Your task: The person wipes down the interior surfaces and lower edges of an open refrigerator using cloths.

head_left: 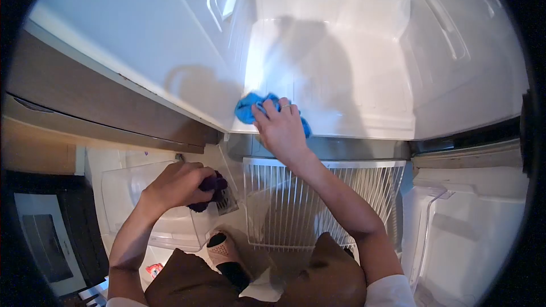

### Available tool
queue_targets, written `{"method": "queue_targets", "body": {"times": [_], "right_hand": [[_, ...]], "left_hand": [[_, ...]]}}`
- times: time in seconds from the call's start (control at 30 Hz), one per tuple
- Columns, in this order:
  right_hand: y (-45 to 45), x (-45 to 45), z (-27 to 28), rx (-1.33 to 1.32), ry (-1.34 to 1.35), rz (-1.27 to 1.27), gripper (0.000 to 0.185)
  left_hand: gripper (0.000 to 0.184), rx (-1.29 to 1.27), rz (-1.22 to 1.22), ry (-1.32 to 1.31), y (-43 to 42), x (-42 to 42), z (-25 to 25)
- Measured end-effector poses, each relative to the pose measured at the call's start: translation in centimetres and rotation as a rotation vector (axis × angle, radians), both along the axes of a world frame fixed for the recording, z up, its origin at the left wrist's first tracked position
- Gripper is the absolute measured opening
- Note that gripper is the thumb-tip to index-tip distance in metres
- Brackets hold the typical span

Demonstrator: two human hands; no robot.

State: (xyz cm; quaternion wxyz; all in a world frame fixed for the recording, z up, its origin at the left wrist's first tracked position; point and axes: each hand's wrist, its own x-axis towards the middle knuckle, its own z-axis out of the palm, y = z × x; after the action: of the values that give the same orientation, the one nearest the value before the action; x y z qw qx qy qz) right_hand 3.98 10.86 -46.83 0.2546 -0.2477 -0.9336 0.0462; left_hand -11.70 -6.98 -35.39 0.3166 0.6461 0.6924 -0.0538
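My right hand [282, 131], a ring on one finger, presses a bright blue cloth [248, 108] onto the white floor of the refrigerator compartment [375, 96], close to its front left edge. The fingers curl over the cloth, which is bunched up and sticks out on both sides. Lower down on the left, my left hand [176, 185] is closed around a dark purple, fluffy cloth [214, 190]. It hangs above a clear plastic drawer [165, 227], outside the compartment. My palm and the fingers' undersides are hidden.
A white wire shelf [324, 204] stands below the compartment's front edge. At the right, the open door [478, 233] carries a clear bin [429, 222]. A red packet [153, 270] lies near my leg, and my slippered foot [223, 250] is on the floor.
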Motion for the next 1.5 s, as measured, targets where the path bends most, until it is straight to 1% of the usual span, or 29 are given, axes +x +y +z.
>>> {"method": "queue_targets", "body": {"times": [0.07,0.1,0.13,0.2,0.27,0.3,0.33,0.4,0.43,0.5,0.6,0.67,0.77,0.87,0.9,0.97,1.0,1.03,1.07,1.13,1.17,1.2,1.27,1.3,1.33,1.37,1.4,1.47,1.5], "right_hand": [[-0.6,0.4,1.2,-0.102,-0.103,0.218,0.037],[-0.3,0.9,2.1,-0.202,-0.074,0.310,0.026],[0.7,0.7,2.8,-0.195,-0.065,0.307,0.026],[4.0,-0.6,3.9,-0.944,0.083,0.394,0.034],[7.9,-3.1,6.2,-0.912,0.218,0.024,0.043],[10.5,-4.7,6.2,-0.889,0.248,-0.039,0.041],[13.2,-6.2,5.8,-0.865,0.281,-0.104,0.039],[17.1,-11.3,2.3,-0.630,0.258,-0.342,0.033],[17.5,-12.2,0.8,-0.624,0.272,-0.350,0.033],[18.7,-13.8,0.3,-0.329,0.041,-0.372,0.031],[18.8,-14.2,1.6,-0.268,-0.080,-0.406,0.031],[18.5,-13.3,2.1,-0.262,-0.137,-0.375,0.031],[15.8,-9.7,3.2,-0.402,-0.222,-0.175,0.029],[9.1,-4.8,3.2,-0.523,-0.288,-0.014,0.028],[6.2,-2.7,1.8,-0.504,-0.176,0.045,0.027],[1.2,1.0,1.3,-0.486,-0.128,0.305,0.025],[-0.7,2.7,1.5,-0.504,-0.230,0.383,0.026],[-2.2,4.3,4.2,-0.623,-0.406,0.424,0.025],[-2.2,5.2,4.3,-0.628,-0.404,0.414,0.025],[-1.6,7.8,4.4,-1.222,-0.323,0.518,0.032],[-0.9,9.0,3.7,-1.334,-0.133,0.558,0.036],[0.1,10.4,3.4,-1.335,-0.140,0.554,0.036],[2.2,12.8,3.4,-1.795,0.101,0.432,0.044],[2.9,14.0,2.3,-1.800,0.096,0.433,0.044],[3.7,15.1,0.5,-1.906,0.337,0.495,0.047],[4.3,16.1,-0.7,-1.996,0.588,0.554,0.050],[4.8,17.4,-1.3,-2.001,0.586,0.556,0.050],[5.4,19.0,-0.7,-2.090,1.178,0.419,0.055],[5.4,19.0,0.6,-1.928,1.163,0.221,0.055]], "left_hand": [[0.033,0.024,-0.016,-0.016,0.1,-0.1,-0.1],[0.033,-0.009,-0.018,-0.011,0.3,-0.1,-0.1],[0.034,-0.043,-0.018,-0.004,0.6,-0.1,-0.2],[0.034,-0.050,-0.011,-0.016,0.8,0.0,0.0],[0.034,-0.043,-0.013,-0.019,0.7,0.1,-0.1],[0.034,-0.046,-0.015,-0.020,0.7,0.3,0.0],[0.035,-0.035,-0.012,-0.058,0.7,0.5,0.3],[0.035,-0.018,-0.026,-0.087,1.0,0.9,0.7],[0.036,-0.012,-0.009,-0.162,1.0,1.3,0.9],[0.038,-0.040,-0.020,-0.228,0.9,1.6,1.1],[0.037,-0.066,0.048,-0.251,0.4,1.5,1.7],[0.037,-0.029,0.035,-0.235,0.2,0.8,1.8],[0.031,0.046,0.040,-0.172,0.3,-0.1,1.3],[0.032,0.023,0.050,-0.124,1.4,-0.9,1.1],[0.033,-0.038,0.121,-0.096,2.1,-0.8,1.5],[0.034,-0.098,0.178,-0.067,2.7,-0.4,1.6],[0.034,-0.022,0.185,-0.005,2.7,-0.4,1.1],[0.035,0.053,0.192,0.057,2.7,-0.3,0.8],[0.035,0.050,0.182,0.056,2.8,0.0,0.7],[0.035,0.168,0.202,-0.021,2.9,0.6,0.7],[0.035,0.167,0.200,-0.025,3.1,1.1,0.9],[0.035,0.232,0.189,-0.044,3.4,1.7,1.0],[0.036,0.291,0.185,-0.065,4.2,2.6,0.9],[0.037,0.389,0.168,-0.058,4.8,2.9,0.5],[0.038,0.487,0.151,-0.048,5.4,3.2,0.3],[0.041,0.502,0.121,0.083,6.1,3.7,0.5],[0.041,0.499,0.125,0.084,6.5,4.1,0.1],[0.045,0.519,0.153,0.182,7.5,4.5,-1.8],[0.048,0.503,0.117,0.179,7.7,4.6,-2.8]]}}
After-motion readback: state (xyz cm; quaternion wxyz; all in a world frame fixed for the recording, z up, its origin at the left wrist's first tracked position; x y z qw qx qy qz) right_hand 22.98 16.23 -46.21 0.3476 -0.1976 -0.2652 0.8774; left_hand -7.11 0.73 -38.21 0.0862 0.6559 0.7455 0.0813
